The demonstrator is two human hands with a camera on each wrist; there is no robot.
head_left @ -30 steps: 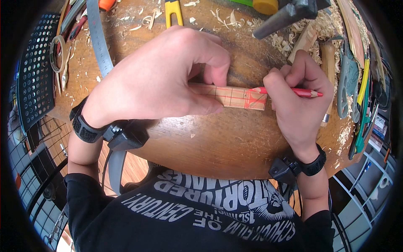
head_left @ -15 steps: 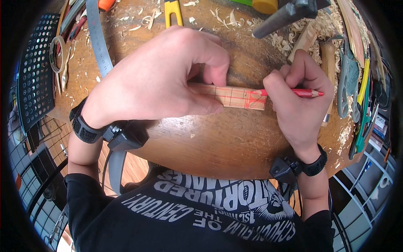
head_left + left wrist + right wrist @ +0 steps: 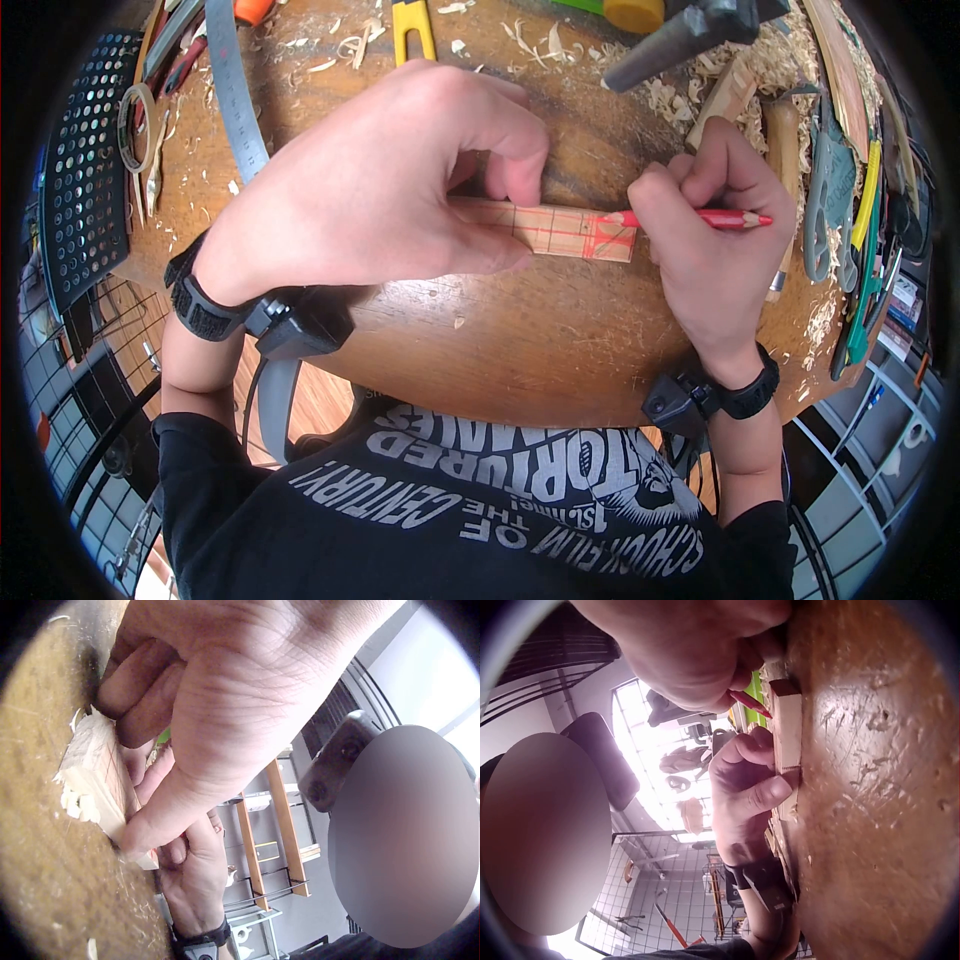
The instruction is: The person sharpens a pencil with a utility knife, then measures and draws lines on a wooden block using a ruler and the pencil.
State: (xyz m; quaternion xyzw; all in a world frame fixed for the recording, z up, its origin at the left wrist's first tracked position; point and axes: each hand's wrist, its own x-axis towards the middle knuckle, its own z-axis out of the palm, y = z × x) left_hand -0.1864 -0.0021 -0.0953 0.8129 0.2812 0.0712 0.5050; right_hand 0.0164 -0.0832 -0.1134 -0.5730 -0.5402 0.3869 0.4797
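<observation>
A small wooden block (image 3: 565,232) lies flat on the workbench, ruled with dark lines and red pencil marks that are densest at its right end. My left hand (image 3: 370,180) grips it along both long edges, thumb on the near side and fingers on the far side, hiding its left part. In the left wrist view the block's rough end (image 3: 90,761) sticks out past the palm. My right hand (image 3: 715,255) pinches a red pencil (image 3: 728,219). The pencil's tip sits at the marked end of the block; in the right wrist view the pencil (image 3: 750,703) slants toward its upper edge.
A steel ruler (image 3: 235,100) lies beyond my left hand, near a yellow-handled tool (image 3: 413,30). At the back right, a dark metal bar (image 3: 680,50) juts over wood shavings (image 3: 675,100). Scissors (image 3: 825,200) and other tools line the right edge; a tape roll (image 3: 137,125) lies left.
The pencil in my right hand has shifted very slightly at the block's marked end. My left hand and the block have stayed in place.
</observation>
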